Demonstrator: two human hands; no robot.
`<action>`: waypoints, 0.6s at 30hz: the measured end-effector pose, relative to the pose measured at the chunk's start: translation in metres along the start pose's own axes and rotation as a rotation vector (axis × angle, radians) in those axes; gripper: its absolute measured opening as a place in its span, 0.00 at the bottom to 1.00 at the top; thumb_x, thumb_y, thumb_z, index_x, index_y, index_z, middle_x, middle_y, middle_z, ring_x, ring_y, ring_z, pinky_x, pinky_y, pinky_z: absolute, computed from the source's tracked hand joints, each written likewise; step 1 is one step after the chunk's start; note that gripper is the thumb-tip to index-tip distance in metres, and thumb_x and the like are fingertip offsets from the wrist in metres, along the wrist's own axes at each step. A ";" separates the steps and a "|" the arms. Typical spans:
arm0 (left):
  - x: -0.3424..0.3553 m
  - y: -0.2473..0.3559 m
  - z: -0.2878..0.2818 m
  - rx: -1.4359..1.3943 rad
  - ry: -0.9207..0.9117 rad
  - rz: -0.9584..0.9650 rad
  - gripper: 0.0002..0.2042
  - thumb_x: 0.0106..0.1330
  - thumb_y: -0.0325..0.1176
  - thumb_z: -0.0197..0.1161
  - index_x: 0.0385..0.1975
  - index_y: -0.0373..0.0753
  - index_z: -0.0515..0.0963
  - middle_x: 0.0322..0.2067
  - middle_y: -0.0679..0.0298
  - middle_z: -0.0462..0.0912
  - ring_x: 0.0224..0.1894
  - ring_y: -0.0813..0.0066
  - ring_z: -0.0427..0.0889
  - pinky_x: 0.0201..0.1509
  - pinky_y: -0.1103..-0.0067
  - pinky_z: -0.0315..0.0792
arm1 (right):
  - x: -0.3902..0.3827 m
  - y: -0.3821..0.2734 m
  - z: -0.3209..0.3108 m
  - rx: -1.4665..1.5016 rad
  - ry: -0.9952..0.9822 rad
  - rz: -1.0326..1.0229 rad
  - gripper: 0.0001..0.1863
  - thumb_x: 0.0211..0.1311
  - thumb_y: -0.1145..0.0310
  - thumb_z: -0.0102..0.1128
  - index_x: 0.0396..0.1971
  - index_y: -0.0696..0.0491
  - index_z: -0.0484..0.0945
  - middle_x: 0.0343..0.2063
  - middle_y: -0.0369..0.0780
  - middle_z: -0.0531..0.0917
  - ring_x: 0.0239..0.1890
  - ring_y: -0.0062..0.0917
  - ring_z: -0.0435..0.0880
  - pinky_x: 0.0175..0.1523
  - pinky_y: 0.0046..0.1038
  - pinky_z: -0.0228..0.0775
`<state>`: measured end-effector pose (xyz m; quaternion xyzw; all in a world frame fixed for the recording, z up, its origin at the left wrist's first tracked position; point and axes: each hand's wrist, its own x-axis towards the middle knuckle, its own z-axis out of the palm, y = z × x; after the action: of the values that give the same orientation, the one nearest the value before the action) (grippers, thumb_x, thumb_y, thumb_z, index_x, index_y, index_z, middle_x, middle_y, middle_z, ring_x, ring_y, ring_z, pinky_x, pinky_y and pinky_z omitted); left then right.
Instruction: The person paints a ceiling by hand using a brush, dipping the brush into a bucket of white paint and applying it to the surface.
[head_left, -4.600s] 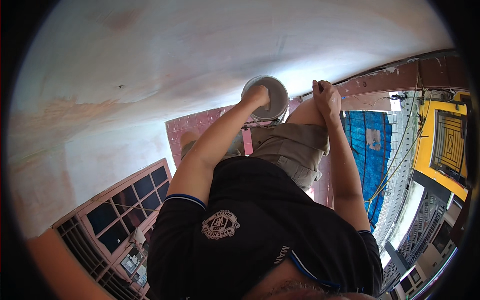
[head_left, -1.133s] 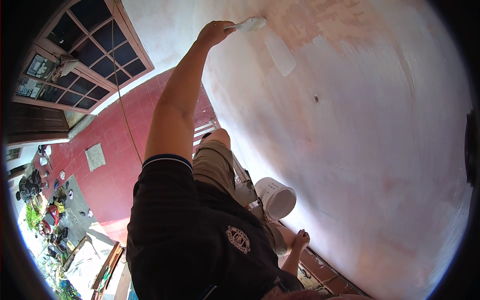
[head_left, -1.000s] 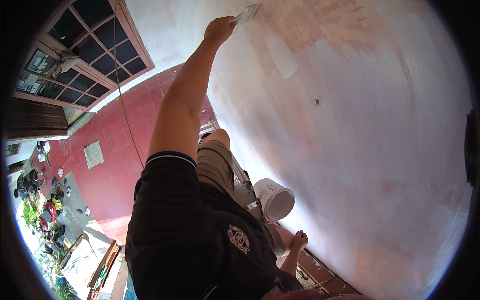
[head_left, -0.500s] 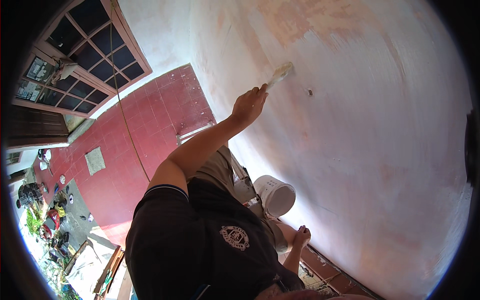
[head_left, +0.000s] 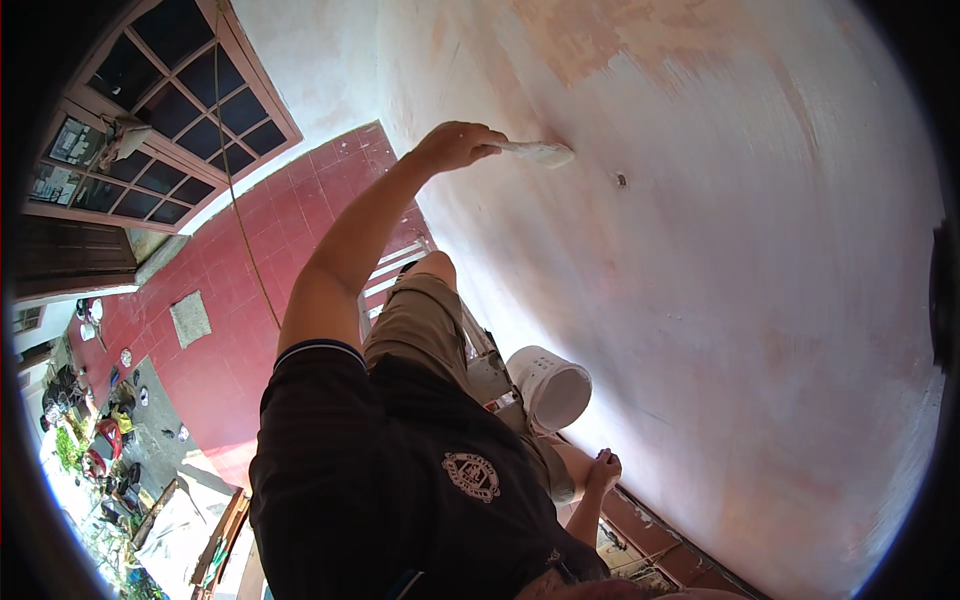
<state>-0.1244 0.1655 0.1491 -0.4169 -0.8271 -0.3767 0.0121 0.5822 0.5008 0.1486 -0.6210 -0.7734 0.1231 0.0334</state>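
Note:
My left hand [head_left: 458, 147] is closed around the handle of a paintbrush [head_left: 542, 153], arm stretched far out. The brush's pale bristles meet the wall [head_left: 720, 330], whose whitish coat is streaked, with peach patches near the top. Down by my bent leg, my right hand [head_left: 604, 469] is closed; whatever it may hold is hidden. A white bucket [head_left: 540, 365] with small holes in its side sits tilted in view between my legs and the wall, beside a ladder-like frame [head_left: 487, 375].
A small dark hole [head_left: 621, 180] marks the wall. Red floor tiles [head_left: 270, 240] spread below on the left, with a grey mat [head_left: 190, 320]. A thin cord [head_left: 240, 215] hangs past paned windows [head_left: 200, 95]. Planks [head_left: 220, 545] and clutter lie at lower left.
My left hand has moved up and to the left, and the brush has swung from slanting upward to nearly level. My left leg shows more now. The right hand stays put.

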 end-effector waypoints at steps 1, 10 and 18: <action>0.011 -0.015 -0.011 0.052 -0.022 -0.041 0.14 0.74 0.44 0.61 0.54 0.49 0.83 0.41 0.60 0.86 0.45 0.58 0.85 0.51 0.63 0.77 | 0.000 -0.002 -0.001 -0.021 -0.015 0.012 0.19 0.71 0.58 0.58 0.30 0.60 0.87 0.27 0.46 0.88 0.29 0.35 0.86 0.38 0.39 0.76; 0.033 -0.120 -0.051 0.239 0.139 -0.290 0.15 0.75 0.45 0.60 0.54 0.46 0.83 0.45 0.57 0.88 0.47 0.53 0.86 0.53 0.61 0.78 | 0.004 0.000 0.002 -0.011 -0.012 -0.015 0.19 0.68 0.56 0.59 0.31 0.59 0.86 0.28 0.52 0.87 0.30 0.45 0.86 0.40 0.47 0.74; 0.030 -0.114 0.015 0.295 0.475 -0.475 0.11 0.77 0.43 0.54 0.48 0.45 0.77 0.34 0.53 0.85 0.36 0.49 0.87 0.41 0.57 0.82 | -0.002 -0.012 -0.003 -0.008 -0.029 0.005 0.19 0.68 0.58 0.59 0.31 0.60 0.86 0.28 0.50 0.88 0.30 0.41 0.86 0.40 0.43 0.75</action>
<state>-0.2189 0.1532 0.0787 -0.1080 -0.9205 -0.3319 0.1759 0.5717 0.4966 0.1548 -0.6214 -0.7726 0.1289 0.0193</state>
